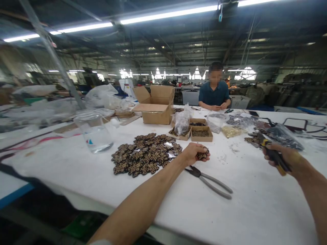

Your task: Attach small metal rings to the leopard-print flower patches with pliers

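Closed round a small leopard-patterned piece (202, 154), my left hand (192, 153) is just above the white table, right of a wide pile of similar flower-shaped pieces (148, 153). On the right, my right hand (283, 156) grips black-and-yellow pliers (276, 157), whose tip points up and left beside a smaller heap of patterned pieces (252, 140). Grey-handled pliers (214, 182) lie on the table below my left hand. Beyond it stand small cardboard trays (201, 134) holding small patterned parts.
An open cardboard box (157, 110) stands behind the pile, with a clear water jug (94, 132) to its left. Plastic bags (217, 120) and dark frames (295, 124) lie at the back right. Across the table sits a person (214, 92).
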A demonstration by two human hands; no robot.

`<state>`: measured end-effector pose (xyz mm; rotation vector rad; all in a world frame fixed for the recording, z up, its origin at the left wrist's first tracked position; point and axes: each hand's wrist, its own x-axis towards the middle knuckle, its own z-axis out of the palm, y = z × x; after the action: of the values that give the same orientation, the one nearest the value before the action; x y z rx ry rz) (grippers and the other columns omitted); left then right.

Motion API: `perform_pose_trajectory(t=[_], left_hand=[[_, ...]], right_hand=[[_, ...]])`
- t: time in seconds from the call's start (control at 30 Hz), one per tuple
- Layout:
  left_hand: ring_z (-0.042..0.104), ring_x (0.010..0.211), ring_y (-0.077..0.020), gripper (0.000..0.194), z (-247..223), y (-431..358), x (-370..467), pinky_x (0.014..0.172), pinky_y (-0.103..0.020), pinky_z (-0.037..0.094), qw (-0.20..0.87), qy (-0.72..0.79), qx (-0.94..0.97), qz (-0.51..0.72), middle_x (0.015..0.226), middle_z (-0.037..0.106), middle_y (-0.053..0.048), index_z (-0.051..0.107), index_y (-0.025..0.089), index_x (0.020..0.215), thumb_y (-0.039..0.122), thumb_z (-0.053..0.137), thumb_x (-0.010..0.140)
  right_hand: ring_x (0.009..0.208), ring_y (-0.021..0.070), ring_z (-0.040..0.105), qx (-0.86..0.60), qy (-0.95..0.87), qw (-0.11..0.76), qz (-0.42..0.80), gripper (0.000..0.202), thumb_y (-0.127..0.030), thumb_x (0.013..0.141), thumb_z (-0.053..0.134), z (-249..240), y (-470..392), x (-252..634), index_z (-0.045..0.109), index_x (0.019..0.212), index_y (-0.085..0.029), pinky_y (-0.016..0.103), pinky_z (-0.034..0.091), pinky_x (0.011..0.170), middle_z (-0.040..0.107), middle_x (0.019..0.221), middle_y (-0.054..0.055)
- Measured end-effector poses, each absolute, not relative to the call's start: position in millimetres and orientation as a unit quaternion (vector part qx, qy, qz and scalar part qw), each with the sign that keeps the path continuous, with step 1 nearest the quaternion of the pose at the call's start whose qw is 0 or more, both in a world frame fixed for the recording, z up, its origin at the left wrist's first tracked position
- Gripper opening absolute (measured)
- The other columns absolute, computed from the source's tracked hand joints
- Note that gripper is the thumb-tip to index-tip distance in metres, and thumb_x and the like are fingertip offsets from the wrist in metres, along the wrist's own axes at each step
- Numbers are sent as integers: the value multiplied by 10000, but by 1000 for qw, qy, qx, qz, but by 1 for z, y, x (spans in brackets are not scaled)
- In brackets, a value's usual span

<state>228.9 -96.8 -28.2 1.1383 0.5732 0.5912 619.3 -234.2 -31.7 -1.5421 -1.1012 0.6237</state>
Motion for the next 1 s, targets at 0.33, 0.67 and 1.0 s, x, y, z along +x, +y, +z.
perform_pose_trajectory(t=[0.33, 0.67, 1.0], left_hand=[[698, 605, -206, 331, -22, -103, 229, 494, -257, 527, 722, 253, 556, 325, 773, 703, -140, 633, 63, 817, 281, 821, 654], [677, 653, -162, 241, -15, -122, 233, 587, -239, 514, 519, 264, 705, 405, 747, 692, -98, 666, 99, 873, 337, 654, 836], [607, 713, -175, 137, -3, -141, 226, 717, -275, 463, 305, 291, 778, 466, 779, 694, -74, 691, 172, 914, 260, 594, 876]], right_hand=[[688, 205, 635, -539, -510, 489, 459, 516, -544, 824, 655, -10, -219, 470, 611, 1135, -135, 290, 451, 510, 704, 926, 130], [728, 233, 637, -633, -651, 398, 135, 459, -536, 900, 517, -32, -213, 468, 561, 1223, -212, 352, 521, 652, 692, 852, 70], [1060, 298, 536, -576, -737, 338, -103, 789, -132, 814, 476, -55, -200, 472, 232, 1557, -234, 482, 501, 916, 522, 1241, 151]])
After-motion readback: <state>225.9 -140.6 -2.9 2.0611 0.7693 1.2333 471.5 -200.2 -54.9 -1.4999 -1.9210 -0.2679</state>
